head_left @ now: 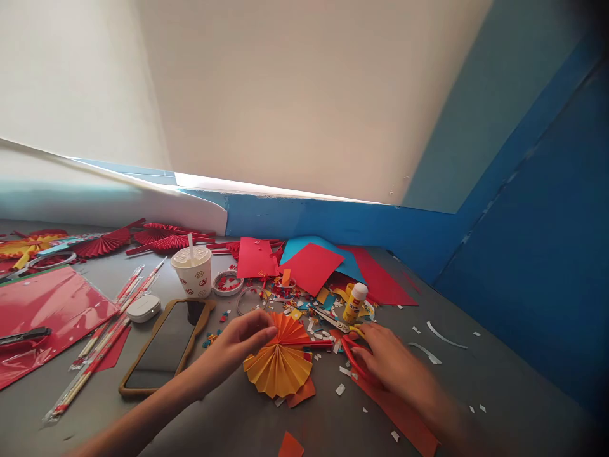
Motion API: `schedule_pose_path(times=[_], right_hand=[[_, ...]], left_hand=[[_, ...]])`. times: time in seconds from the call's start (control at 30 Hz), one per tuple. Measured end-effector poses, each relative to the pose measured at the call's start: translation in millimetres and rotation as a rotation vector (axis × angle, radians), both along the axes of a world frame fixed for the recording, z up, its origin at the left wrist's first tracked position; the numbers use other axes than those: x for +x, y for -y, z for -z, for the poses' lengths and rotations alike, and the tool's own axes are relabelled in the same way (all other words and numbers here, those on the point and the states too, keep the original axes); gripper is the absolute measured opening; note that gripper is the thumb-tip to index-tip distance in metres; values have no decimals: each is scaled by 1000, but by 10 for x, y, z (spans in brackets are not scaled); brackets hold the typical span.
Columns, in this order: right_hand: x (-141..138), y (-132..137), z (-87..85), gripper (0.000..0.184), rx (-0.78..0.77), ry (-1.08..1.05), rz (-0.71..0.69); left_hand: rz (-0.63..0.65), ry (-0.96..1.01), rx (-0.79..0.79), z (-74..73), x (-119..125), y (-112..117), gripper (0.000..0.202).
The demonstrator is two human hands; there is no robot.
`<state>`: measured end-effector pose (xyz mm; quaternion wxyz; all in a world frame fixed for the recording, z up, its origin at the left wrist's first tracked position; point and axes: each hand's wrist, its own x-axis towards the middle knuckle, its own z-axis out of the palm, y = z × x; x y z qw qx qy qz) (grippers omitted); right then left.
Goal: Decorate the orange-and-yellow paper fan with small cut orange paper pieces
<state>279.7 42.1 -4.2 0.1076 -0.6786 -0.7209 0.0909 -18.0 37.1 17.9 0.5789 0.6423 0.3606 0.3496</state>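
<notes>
Right hand (391, 367) blurred, scissors (348, 350) half hidden, fan (280, 368) pinched

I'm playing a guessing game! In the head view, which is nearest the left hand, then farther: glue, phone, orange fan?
1. Orange fan: in front, pinched by the left hand, so touching.
2. Phone: flat on the table, just left of the hand.
3. Glue: farther off to the right, among the scraps.
</notes>
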Motion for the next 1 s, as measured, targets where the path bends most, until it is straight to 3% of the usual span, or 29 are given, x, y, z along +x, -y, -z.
schedule_pose_path(times=[0.13, 0.23, 0.33, 0.4, 0.53, 0.83, 1.0], right_hand=[[-176, 69, -170, 22, 125, -176, -117], [-443, 227, -264, 23, 171, -370, -376], [-675, 395, -254, 25, 176, -536, -560], [-751, 458, -214, 29, 167, -783, -642], [-759, 468, -149, 32, 180, -946, -624], [-719, 452, -82, 49, 190, -880, -701], [-726, 456, -96, 45, 212, -826, -700]], left_hand=[[67, -6, -24, 71, 62, 79, 27], [117, -3, -60, 147, 98, 133, 26], [156, 14, -90, 195, 124, 168, 26], [164, 28, -101, 202, 135, 179, 26], [138, 59, -99, 183, 148, 180, 27], [39, 47, -91, 161, 184, 157, 32], [1, 38, -87, 157, 196, 165, 31]])
